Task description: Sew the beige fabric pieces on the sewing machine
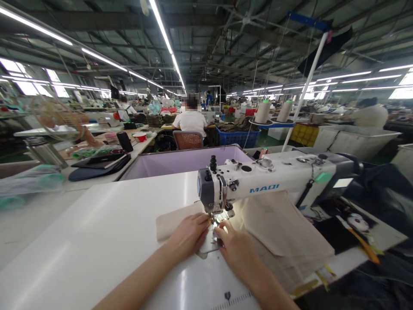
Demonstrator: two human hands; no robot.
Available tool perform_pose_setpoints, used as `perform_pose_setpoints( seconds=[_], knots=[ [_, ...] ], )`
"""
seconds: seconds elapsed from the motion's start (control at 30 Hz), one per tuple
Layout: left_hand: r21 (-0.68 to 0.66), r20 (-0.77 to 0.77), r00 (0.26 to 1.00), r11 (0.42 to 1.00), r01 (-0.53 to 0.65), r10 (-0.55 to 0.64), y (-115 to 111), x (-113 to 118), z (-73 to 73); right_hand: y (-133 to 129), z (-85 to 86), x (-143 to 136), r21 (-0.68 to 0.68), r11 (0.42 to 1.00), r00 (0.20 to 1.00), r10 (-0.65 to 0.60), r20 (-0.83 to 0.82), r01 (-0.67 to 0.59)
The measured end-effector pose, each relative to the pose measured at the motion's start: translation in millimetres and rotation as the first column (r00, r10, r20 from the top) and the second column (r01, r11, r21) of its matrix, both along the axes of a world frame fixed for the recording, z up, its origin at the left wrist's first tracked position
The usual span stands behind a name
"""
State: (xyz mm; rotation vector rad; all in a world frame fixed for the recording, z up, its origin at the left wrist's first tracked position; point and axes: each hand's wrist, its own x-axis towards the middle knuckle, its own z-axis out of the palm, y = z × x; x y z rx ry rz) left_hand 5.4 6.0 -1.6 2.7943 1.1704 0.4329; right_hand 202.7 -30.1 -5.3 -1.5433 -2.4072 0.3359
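Observation:
A white sewing machine (pixel 258 183) stands on the table, its lamp lighting the needle area. My left hand (pixel 190 234) lies just left of the presser foot (pixel 213 217), fingers together on the edge of a folded beige fabric piece (pixel 166 224). To the right of the foot is my right hand (pixel 237 245), with thumb and fingers curled together near the metal needle plate (pixel 206 247). A small dark part shows under its fingertips; what they pinch is hidden. A larger beige fabric panel (pixel 277 224) spreads under the machine arm, right of my right hand.
Behind the white tabletop (pixel 97 232) is a lilac-lined bin (pixel 167 161). Thread cones (pixel 263 113) stand on a rack behind the machine. A steel flask (pixel 45 150) and dark pouches (pixel 100 165) are at left. Orange-handled scissors (pixel 364 245) lie at right. A person (pixel 192 118) sits ahead.

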Motion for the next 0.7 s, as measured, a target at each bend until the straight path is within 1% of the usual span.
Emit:
perform_pose_setpoints(
  seconds=[0.13,0.23,0.43,0.57,0.7],
  knots=[
    [0.053,0.001,1.0,0.999,-0.012,0.012,-2,-2,-6.7,-7,-9.5,1,0.007,1.0,1.0,-0.018,-0.02,0.019],
    [0.065,0.019,1.0,0.998,-0.015,0.014,-3,-2,-9.5,-8,-11.8,1,-0.003,1.0,1.0,-0.02,-0.011,0.02],
    [0.055,0.01,1.0,0.998,-0.005,0.004,-2,-2,-7.4,-8,-10.2,0,-0.023,1.0,1.0,-0.017,-0.002,0.017],
    [0.051,0.01,1.0,0.999,-0.008,0.008,0,-2,-5.5,-9,-11.6,0,-0.012,1.0,1.0,-0.027,0.002,0.027],
    [0.035,0.026,1.0,0.999,-0.011,0.01,-2,-3,-6.6,-12,-13.0,-1,0.008,0.999,0.999,-0.032,0.017,0.032]
  ],
)
